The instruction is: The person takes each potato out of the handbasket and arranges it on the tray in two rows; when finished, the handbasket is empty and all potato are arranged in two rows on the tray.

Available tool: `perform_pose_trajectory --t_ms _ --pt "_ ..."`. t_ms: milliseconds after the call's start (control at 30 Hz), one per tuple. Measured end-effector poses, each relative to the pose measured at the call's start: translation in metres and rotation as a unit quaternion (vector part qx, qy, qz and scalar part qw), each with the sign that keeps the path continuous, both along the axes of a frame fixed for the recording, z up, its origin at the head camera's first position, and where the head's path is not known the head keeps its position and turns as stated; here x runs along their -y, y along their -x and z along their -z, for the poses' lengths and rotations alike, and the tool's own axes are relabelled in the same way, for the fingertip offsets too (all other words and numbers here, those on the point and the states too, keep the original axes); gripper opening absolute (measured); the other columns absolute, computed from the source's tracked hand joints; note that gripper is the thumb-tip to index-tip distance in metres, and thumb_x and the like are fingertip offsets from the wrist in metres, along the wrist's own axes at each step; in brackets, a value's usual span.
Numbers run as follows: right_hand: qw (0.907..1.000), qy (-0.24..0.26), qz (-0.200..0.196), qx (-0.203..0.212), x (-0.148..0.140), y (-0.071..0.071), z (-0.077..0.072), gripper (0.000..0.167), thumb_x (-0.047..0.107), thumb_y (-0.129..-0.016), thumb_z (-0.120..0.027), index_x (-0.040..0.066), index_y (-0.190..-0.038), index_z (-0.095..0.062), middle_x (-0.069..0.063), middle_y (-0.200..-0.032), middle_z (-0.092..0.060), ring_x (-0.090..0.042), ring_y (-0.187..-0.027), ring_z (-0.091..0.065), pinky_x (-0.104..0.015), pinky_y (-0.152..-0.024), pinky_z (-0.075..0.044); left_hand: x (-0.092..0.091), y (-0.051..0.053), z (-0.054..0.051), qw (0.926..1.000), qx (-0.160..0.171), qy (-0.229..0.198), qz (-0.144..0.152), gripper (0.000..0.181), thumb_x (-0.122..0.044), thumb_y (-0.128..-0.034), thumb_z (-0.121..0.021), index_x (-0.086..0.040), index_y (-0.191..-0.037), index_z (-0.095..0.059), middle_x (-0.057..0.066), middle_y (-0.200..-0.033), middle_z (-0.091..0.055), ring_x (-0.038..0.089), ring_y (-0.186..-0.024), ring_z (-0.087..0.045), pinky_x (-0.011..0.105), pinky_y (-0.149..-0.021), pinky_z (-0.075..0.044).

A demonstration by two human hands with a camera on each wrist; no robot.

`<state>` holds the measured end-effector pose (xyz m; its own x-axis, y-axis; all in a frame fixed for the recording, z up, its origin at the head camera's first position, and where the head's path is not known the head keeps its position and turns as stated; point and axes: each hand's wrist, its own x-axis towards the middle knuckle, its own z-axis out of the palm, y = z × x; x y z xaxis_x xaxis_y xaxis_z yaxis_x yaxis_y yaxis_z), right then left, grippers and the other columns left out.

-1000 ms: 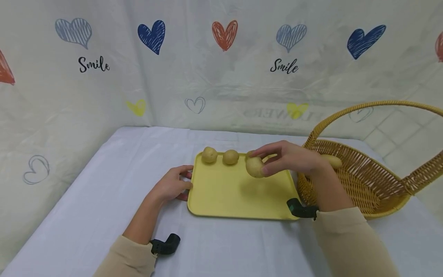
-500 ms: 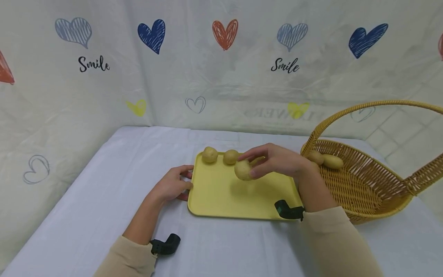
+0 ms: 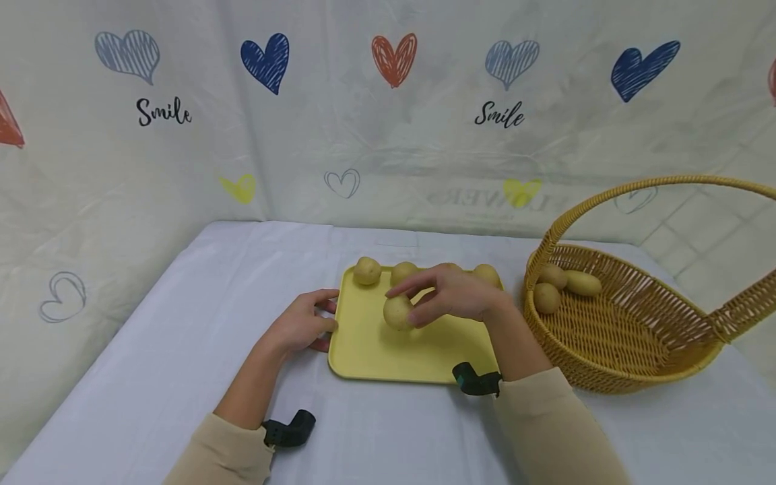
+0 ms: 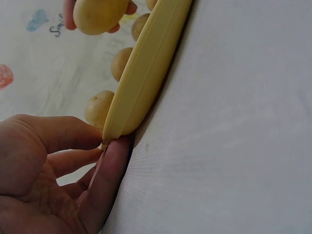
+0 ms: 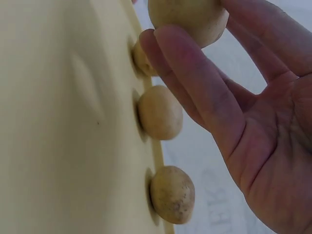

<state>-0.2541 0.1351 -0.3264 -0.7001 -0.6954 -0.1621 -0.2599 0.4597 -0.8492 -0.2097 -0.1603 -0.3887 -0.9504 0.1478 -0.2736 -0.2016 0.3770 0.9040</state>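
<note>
My right hand point(image 3: 451, 293) holds a round potato point(image 3: 398, 312) between thumb and fingers, above the yellow tray point(image 3: 364, 350). In the right wrist view the held potato point(image 5: 190, 19) is partly cut off at the top. Along the tray's far edge sits a row of several potatoes, with one potato point(image 3: 366, 271) at the left corner and another potato point(image 3: 487, 274) at the right. My left hand point(image 3: 303, 322) grips the tray's left edge. The left wrist view has its thumb and fingers on either side of the tray rim point(image 4: 141, 73).
A wicker basket point(image 3: 636, 367) with a tall arched handle point(image 3: 655, 180) stands to the right of the tray. Inside lie a long potato point(image 3: 583, 283) and two rounder potatoes, one potato point(image 3: 547, 298) nearest me. White cloth point(image 3: 182, 323) covers the table; a printed curtain hangs behind.
My right hand has carried the potato leftward and slightly nearer over the tray. More of the tray's far row and the basket's potatoes now show. The left hand stays put.
</note>
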Motion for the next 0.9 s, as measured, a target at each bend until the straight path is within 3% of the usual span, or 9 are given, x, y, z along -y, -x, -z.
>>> perform_pose_trajectory --t_ms 167,400,567,900 --pt "0.9997 -0.023 -0.002 -0.008 0.013 -0.003 0.002 0.044 0.024 -0.084 -0.083 0.03 -0.127 -0.074 0.002 -0.125 -0.071 -0.023 -0.115 -0.068 -0.035 -0.091 -0.059 0.0 0.0 0.0 1.0 0.001 -0.001 -0.001 0.069 0.003 -0.0897 -0.06 -0.01 -0.156 -0.044 0.014 -0.134 -0.05 0.02 -0.086 -0.06 0.035 -0.065 -0.064" --pt "0.999 -0.034 -0.027 -0.005 0.032 -0.003 0.012 0.043 0.02 -0.086 -0.082 0.026 -0.128 -0.074 0.006 -0.128 -0.067 -0.022 -0.126 -0.059 -0.034 -0.093 -0.059 0.0 0.002 0.001 1.0 0.001 0.001 0.002 0.069 0.003 -0.0901 -0.06 -0.009 -0.156 -0.044 0.014 -0.133 -0.05 0.019 -0.084 -0.059 0.035 -0.065 -0.064" --pt "0.9975 -0.052 -0.035 -0.031 0.041 -0.005 0.018 0.041 0.02 -0.087 -0.081 0.025 -0.127 -0.075 0.01 -0.123 -0.069 -0.019 -0.123 -0.059 -0.033 -0.097 -0.057 -0.001 0.001 0.001 1.0 0.0 0.003 0.005 0.069 0.004 -0.0902 -0.059 -0.008 -0.156 -0.044 0.014 -0.133 -0.05 0.02 -0.084 -0.059 0.035 -0.065 -0.064" --pt "0.9933 -0.088 -0.026 -0.069 0.059 -0.018 0.017 0.042 0.017 -0.087 -0.082 0.023 -0.128 -0.075 0.01 -0.124 -0.07 -0.015 -0.116 -0.063 -0.031 -0.096 -0.056 0.001 0.001 0.001 1.0 0.001 0.0 0.004 0.069 0.004 -0.0899 -0.059 -0.009 -0.156 -0.045 0.015 -0.135 -0.05 0.022 -0.091 -0.062 0.036 -0.067 -0.064"
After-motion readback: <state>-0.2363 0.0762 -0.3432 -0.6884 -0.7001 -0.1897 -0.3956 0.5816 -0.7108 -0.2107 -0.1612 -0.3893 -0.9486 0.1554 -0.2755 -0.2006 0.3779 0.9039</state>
